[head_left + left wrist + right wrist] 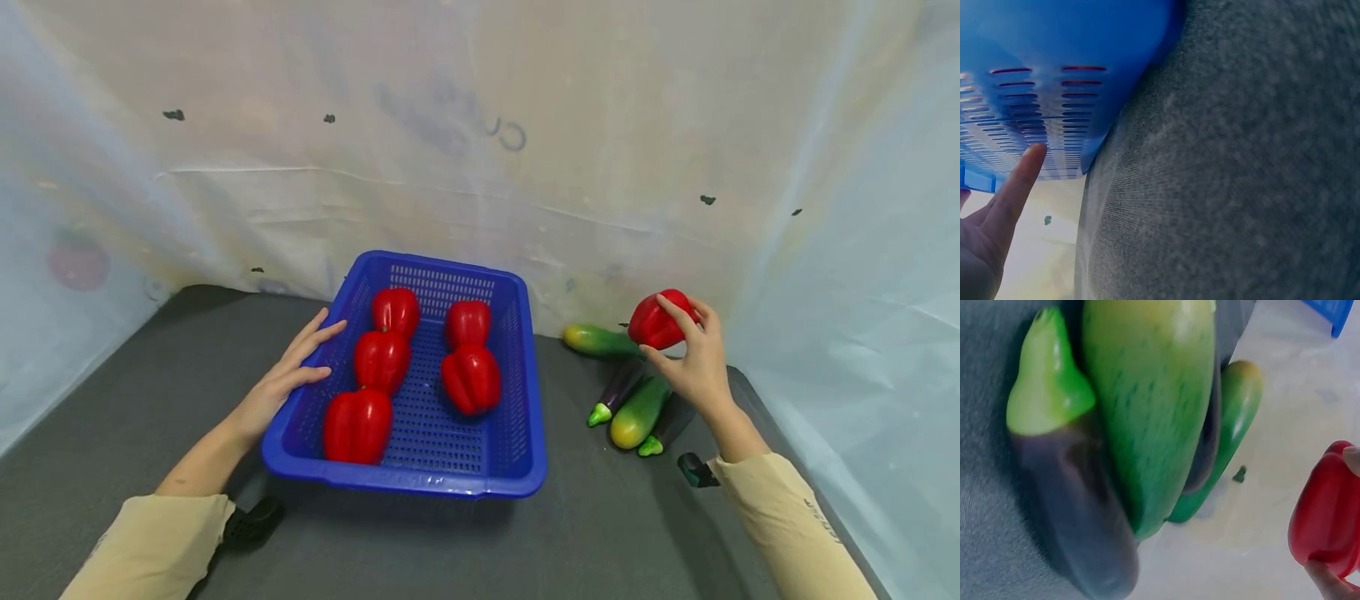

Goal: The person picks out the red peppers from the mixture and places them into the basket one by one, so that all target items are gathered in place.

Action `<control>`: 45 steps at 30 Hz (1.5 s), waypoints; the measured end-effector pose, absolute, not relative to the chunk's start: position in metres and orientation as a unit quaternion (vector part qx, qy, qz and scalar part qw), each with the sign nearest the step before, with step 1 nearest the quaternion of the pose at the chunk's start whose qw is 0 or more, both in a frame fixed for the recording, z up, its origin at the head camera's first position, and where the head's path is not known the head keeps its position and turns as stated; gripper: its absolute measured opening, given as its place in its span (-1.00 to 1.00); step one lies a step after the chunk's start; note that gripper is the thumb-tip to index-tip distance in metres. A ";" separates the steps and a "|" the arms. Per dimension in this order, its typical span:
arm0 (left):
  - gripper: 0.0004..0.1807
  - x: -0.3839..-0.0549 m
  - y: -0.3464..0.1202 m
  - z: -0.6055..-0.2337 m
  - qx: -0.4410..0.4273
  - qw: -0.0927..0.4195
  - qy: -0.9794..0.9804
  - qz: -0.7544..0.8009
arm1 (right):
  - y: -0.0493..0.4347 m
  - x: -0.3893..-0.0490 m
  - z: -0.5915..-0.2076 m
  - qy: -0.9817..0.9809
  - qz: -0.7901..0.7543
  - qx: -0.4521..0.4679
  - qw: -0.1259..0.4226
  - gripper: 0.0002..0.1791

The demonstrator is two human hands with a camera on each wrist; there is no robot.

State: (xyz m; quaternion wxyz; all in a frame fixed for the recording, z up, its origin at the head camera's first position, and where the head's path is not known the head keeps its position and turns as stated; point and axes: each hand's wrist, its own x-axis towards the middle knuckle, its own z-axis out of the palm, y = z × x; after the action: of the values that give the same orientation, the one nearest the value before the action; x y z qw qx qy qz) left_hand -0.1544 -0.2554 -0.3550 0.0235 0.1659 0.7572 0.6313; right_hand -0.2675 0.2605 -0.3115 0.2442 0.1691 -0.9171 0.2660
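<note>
My right hand pinches a red bell pepper between thumb and fingers, above the vegetables on the right. In the right wrist view this pepper is at the right edge, partly cut off. At the left side of a blue plastic basket lies my left hand, fingers extended at the rim. One straight finger shows against the slotted outer wall in the left wrist view. Inside the basket, several red bell peppers form a row on the left, and two more lie on the right.
Below the right hand lie a yellow-tipped green vegetable, eggplants and another long green vegetable by the wall. A pale sheet rises behind the dark grey table and along both sides.
</note>
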 end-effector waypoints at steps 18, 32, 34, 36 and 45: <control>-0.40 -0.156 -0.256 -0.357 0.173 0.022 0.745 0.643 | 0.224 -0.250 -0.305 -0.886 0.276 0.260 0.267 -0.22; -0.41 -0.157 -0.256 -0.357 0.176 0.021 0.742 0.647 | 0.206 -0.242 -0.302 -0.874 0.277 0.299 0.267 -0.18; -0.41 -0.157 -0.256 -0.356 0.174 0.021 0.743 0.646 | 0.204 -0.241 -0.301 -0.873 0.276 0.303 0.266 -0.17; -0.40 -0.156 -0.256 -0.356 0.172 0.021 0.744 0.645 | 0.202 -0.240 -0.301 -0.872 0.275 0.306 0.264 -0.16; -0.40 -0.156 -0.255 -0.356 0.171 0.021 0.745 0.644 | 0.192 -0.233 -0.296 -0.871 0.267 0.324 0.257 -0.17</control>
State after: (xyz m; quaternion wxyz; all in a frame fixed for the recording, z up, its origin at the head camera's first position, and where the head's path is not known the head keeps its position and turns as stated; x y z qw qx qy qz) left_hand -0.1561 -0.2549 -0.3557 0.0212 0.1707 0.7454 0.6440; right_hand -0.2328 0.1919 -0.2956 0.2568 0.3240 -0.8706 0.2666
